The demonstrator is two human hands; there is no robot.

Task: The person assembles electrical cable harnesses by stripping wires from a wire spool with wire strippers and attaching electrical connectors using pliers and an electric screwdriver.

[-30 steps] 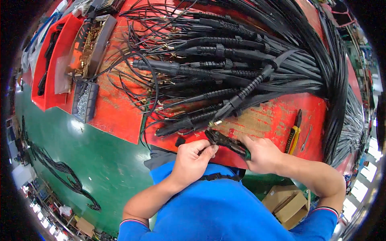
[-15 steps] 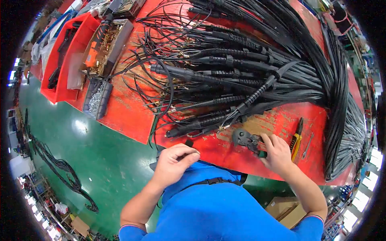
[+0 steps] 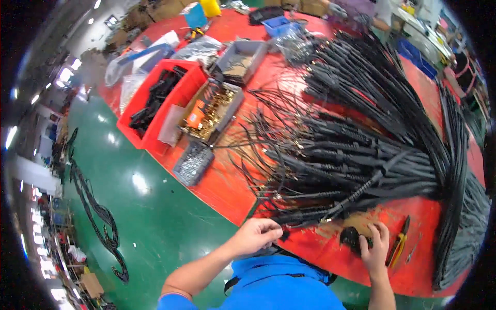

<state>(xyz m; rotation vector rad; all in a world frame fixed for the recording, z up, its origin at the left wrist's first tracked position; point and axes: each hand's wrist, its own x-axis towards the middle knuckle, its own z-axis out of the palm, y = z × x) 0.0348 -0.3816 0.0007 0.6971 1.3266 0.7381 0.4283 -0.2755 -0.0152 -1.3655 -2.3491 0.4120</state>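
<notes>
My left hand (image 3: 257, 237) hovers at the near edge of the red table, thumb and fingers pinched together; whatever they may hold is too small to make out. Further right, my right hand (image 3: 375, 249) is over the tabletop with fingers spread apart, beside a dark, rounded tool-like piece (image 3: 351, 237) whose kind blur hides. Beyond both hands lies a thick bundle of black cables (image 3: 341, 160), with ribbed sleeves and thin loose wire ends pointing left. Right of my right hand rest yellow-and-black pliers (image 3: 398, 247) and a thin metal tool (image 3: 412, 254).
A red bin (image 3: 135, 125) of black parts stands at the left. Beside it are a box of brass-coloured pieces (image 3: 222, 109), an orange-handled tool (image 3: 196, 113) and a grey tray of small silvery parts (image 3: 194, 164). More cables (image 3: 98, 212) lie on the green floor.
The view has swung toward the left and far side, bringing more of the bins into sight. My right hand has lifted from the dark piece and its fingers have spread; my left stays pinched.
</notes>
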